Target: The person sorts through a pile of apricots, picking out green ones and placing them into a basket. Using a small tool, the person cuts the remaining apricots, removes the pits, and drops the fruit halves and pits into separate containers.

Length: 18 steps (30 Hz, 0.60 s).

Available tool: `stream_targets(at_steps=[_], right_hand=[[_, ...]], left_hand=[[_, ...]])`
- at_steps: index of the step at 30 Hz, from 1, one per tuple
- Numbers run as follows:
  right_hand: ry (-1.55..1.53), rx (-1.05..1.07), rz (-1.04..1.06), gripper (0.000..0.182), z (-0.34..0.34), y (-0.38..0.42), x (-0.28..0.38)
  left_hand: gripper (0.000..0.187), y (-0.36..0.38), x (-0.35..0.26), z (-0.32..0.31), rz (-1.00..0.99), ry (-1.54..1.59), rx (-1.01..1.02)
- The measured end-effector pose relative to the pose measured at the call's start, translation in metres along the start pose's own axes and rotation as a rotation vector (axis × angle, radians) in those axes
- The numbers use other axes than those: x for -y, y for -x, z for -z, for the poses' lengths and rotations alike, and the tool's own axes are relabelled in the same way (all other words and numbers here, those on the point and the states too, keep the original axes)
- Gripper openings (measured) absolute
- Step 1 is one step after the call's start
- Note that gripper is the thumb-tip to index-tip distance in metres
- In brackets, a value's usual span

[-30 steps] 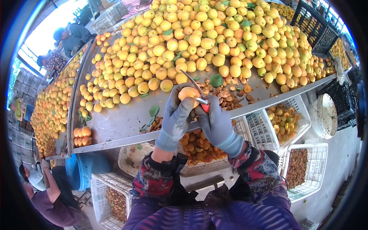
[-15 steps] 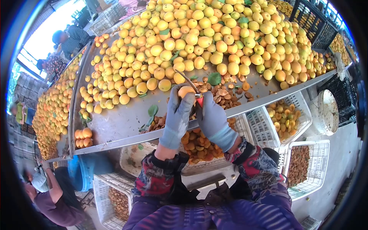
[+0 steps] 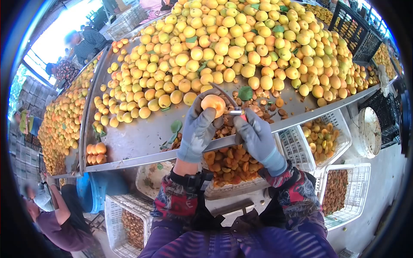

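Observation:
In my gloved left hand (image 3: 198, 128) is an apricot (image 3: 213, 105), gripped between thumb and fingers above the table's front edge. My gloved right hand (image 3: 257, 135) is closed around the red handle of a curved knife (image 3: 227, 95). The thin blade arcs up and to the left, close beside the fruit; whether it touches cannot be made out. Behind both hands, a large heap of apricots (image 3: 234, 51) covers the metal table (image 3: 129, 144). Brown pits (image 3: 254, 107) and a green leaf (image 3: 245, 93) lie just past my right hand.
Below the table edge stands a crate of halved apricots (image 3: 234, 165). White crates (image 3: 297, 146) are at right, another crate (image 3: 129, 206) and a blue bucket (image 3: 101, 191) at left. Several apricots (image 3: 96, 153) sit stacked at the table's left corner. A person (image 3: 64, 228) sits at lower left.
My hands have moved slightly apart. The right hand has shifted right and down with the knife, and more of the apricot in my left hand now shows.

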State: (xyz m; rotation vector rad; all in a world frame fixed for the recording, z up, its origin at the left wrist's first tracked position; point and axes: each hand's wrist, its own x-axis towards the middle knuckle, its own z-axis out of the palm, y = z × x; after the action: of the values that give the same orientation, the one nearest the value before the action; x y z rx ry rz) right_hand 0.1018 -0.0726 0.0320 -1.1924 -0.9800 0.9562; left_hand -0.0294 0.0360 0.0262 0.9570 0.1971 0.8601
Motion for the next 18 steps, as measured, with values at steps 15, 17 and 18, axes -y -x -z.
stream_targets(at_steps=[15, 17, 18], right_hand=[[0.523, -0.069, 0.257, 0.024, -0.015, 0.002, -0.026], [0.591, -0.046, 0.202, 0.025, -0.013, -0.002, -0.018], [0.59, -0.047, 0.203, 0.025, -0.013, -0.002, -0.018]], left_hand=[[0.05, 0.004, -0.012, -0.004, -0.11, -0.554, -0.021], [0.048, 0.003, -0.012, -0.004, -0.108, -0.514, -0.03], [0.047, 0.003, -0.012, -0.005, -0.098, -0.477, -0.033]])
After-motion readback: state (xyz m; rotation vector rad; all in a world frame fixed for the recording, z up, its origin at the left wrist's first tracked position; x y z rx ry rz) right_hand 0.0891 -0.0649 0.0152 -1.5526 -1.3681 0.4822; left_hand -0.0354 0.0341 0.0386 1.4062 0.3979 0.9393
